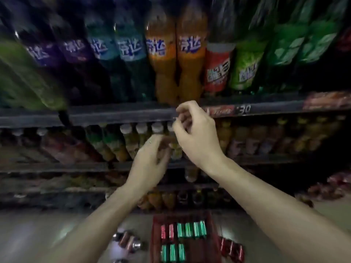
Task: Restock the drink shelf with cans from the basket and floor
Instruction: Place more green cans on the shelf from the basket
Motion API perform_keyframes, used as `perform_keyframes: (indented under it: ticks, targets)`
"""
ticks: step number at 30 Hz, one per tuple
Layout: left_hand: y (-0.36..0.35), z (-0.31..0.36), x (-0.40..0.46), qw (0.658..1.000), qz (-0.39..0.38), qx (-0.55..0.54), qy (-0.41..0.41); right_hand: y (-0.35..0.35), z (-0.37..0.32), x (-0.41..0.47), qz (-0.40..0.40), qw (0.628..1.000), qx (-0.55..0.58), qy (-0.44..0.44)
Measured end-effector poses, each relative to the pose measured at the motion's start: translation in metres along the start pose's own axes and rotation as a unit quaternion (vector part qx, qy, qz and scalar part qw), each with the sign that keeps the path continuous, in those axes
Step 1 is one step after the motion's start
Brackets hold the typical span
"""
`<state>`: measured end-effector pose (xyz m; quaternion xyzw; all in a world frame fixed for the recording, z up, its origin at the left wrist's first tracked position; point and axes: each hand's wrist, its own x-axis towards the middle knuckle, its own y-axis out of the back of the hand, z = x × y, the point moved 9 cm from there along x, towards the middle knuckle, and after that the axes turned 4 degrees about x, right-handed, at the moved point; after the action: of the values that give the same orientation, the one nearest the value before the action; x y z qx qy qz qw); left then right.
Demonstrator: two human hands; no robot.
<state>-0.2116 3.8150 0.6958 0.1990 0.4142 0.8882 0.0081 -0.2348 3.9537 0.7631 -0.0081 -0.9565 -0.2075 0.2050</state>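
Both my arms reach up from the bottom of the frame toward a dim drink shelf (121, 113) that fills the upper two thirds of the picture. My right hand (197, 137) is at the centre, raised to the dark front rail of the shelf, fingers curled in as though pinching something small at the rail; the picture is too blurred for me to tell whether that grip holds anything. My left hand (150, 160) sits just below and to the left of it, fingers loosely bent in front of a row of small capped bottles (141, 137); I cannot tell if it touches one. Neither hand holds a can.

Above the rail, across the top of the frame, stand large soda bottles (176, 59) in purple, teal, orange, red and green.

The cans I am meant to shelve are well below my hands. At bottom centre a red basket (212, 242) rests on the floor, with green and red cans (190, 229) lying in rows inside. More loose cans (129, 242) lie on the floor just left of the basket, and red ones (232, 249) just right of it.

My judgement: with both hands up at the shelf edge and empty of cans, I am tidying or checking the shelf front, and most of the restocking is yet to be done.
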Motion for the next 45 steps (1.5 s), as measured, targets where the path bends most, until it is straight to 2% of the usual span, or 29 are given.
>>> perform_keyframes:
  ticks: [4, 10, 14, 19, 23, 27, 30, 32, 35, 38, 41, 45]
  targets:
    - [-0.046, -0.054, -0.038, 0.998, -0.034, 0.005, 0.044, -0.043, 0.078, -0.051, -0.02, 0.995, -0.027, -0.089]
    - [-0.152, -0.153, -0.113, 0.976, -0.152, -0.038, 0.152, -0.103, 0.213, -0.149, -0.039, 0.967, -0.065, -0.243]
    - [-0.236, -0.222, -0.178, 0.942, -0.22, -0.049, 0.249, -0.149, 0.327, -0.238, -0.103, 0.912, -0.063, -0.392]
    - [-0.362, -0.325, -0.282, 0.868, -0.281, -0.081, 0.401, -0.207, 0.478, -0.36, -0.155, 0.836, -0.047, -0.525]
    - [-0.477, -0.411, -0.367, 0.803, -0.295, -0.143, 0.499, -0.263, 0.594, -0.449, -0.202, 0.786, -0.028, -0.584]
    - [-0.579, -0.481, -0.432, 0.777, -0.31, -0.158, 0.525, -0.33, 0.693, -0.518, -0.22, 0.751, 0.011, -0.623]
    - [-0.64, -0.536, -0.48, 0.754, -0.318, -0.11, 0.564, -0.384, 0.751, -0.57, -0.251, 0.711, 0.032, -0.656]
    - [-0.674, -0.565, -0.507, 0.737, -0.308, -0.091, 0.595, -0.415, 0.788, -0.596, -0.258, 0.701, 0.036, -0.663]
    - [-0.693, -0.586, -0.533, 0.707, -0.309, -0.002, 0.637, -0.447, 0.828, -0.619, -0.237, 0.694, 0.041, -0.678]
    - [-0.699, -0.584, -0.548, 0.685, -0.292, 0.008, 0.667, -0.469, 0.88, -0.651, -0.2, 0.692, 0.047, -0.692]
    - [-0.709, -0.594, -0.558, 0.687, -0.253, -0.005, 0.681, -0.484, 0.934, -0.683, -0.168, 0.698, 0.067, -0.693]
    - [-0.703, -0.612, -0.555, 0.698, -0.264, 0.009, 0.665, -0.465, 0.911, -0.666, -0.133, 0.704, 0.062, -0.695]
